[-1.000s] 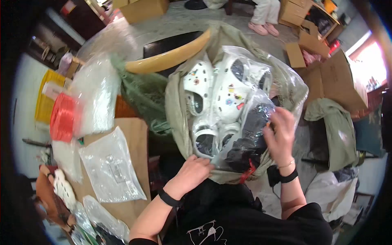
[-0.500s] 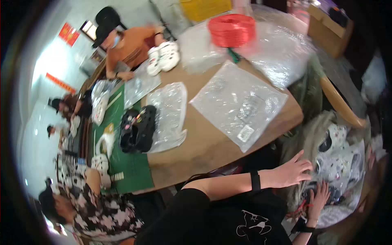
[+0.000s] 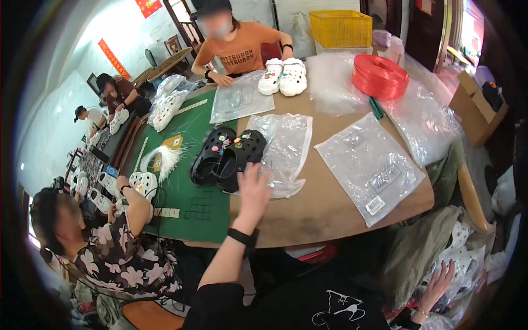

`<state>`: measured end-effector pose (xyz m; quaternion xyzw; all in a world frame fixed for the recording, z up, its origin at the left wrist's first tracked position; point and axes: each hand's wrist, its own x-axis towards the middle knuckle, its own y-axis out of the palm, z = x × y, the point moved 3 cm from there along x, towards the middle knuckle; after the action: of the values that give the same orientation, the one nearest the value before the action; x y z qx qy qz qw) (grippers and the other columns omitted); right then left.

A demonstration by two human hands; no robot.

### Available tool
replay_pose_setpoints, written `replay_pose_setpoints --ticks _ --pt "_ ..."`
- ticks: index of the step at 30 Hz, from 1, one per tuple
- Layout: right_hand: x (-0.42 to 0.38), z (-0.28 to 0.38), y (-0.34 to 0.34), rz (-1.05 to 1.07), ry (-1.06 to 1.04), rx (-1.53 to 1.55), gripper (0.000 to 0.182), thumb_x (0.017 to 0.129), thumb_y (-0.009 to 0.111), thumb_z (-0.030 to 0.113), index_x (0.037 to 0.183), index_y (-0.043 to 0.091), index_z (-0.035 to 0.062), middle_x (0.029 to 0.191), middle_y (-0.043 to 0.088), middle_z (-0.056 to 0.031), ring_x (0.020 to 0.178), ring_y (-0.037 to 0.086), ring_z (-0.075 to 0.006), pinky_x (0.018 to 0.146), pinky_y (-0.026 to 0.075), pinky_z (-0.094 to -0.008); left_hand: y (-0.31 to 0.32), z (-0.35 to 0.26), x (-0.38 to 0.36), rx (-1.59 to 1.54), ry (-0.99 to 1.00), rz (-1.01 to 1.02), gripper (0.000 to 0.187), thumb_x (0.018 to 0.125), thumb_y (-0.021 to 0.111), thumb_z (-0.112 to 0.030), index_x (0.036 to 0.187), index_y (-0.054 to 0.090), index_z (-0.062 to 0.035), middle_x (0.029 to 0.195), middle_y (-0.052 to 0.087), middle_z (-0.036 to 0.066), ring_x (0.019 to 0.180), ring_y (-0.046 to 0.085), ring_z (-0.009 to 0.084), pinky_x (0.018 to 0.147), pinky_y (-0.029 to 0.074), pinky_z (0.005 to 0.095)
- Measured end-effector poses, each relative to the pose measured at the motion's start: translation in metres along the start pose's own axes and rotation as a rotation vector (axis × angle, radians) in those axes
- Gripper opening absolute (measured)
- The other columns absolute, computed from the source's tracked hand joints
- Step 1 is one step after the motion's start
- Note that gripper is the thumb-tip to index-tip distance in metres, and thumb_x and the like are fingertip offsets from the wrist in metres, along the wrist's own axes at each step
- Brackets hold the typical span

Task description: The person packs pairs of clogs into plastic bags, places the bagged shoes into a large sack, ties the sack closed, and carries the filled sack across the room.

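Beside the table's near right corner, the right hand is spread over bagged white clogs in a sack, its fingers apart and closed round nothing that shows; farther in, over the table, the left hand is at the near right side of the black clogs, fingers well spread and holding nothing; whether their tips touch the clog I cannot tell.

For a sound grip, I judge, the fingers should close low round both heels, so that the pair stays together; pressure is best kept off the charms, and the thin clear bag should not be caught under the wrist.

The black clogs sit side by side at the right edge of the green mat, reaching over toward that bag; heels face the person, toes point away; they are dark and holed, with bright charms across the toes; beyond, white clogs stand near a co-worker in an orange shirt; red twine lies to their right.
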<state>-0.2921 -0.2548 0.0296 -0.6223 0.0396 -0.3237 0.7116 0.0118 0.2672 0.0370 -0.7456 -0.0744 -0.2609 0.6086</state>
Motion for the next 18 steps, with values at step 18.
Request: replay_pose_setpoints --ticks 18 --pt "0.053 0.424 0.109 0.493 -1.187 0.481 0.05 0.084 0.062 0.012 0.132 0.049 0.0107 0.139 0.04 -0.0236 0.113 0.053 -0.0384 0.094 0.046 -0.0419 -0.029 0.188 -0.022 -0.215 -0.348 -0.231 0.034 0.074 0.077 -0.021 0.092 0.055 -0.0034 0.099 0.051 0.011 0.076 0.057 0.0326 0.068 0.048 0.0428"
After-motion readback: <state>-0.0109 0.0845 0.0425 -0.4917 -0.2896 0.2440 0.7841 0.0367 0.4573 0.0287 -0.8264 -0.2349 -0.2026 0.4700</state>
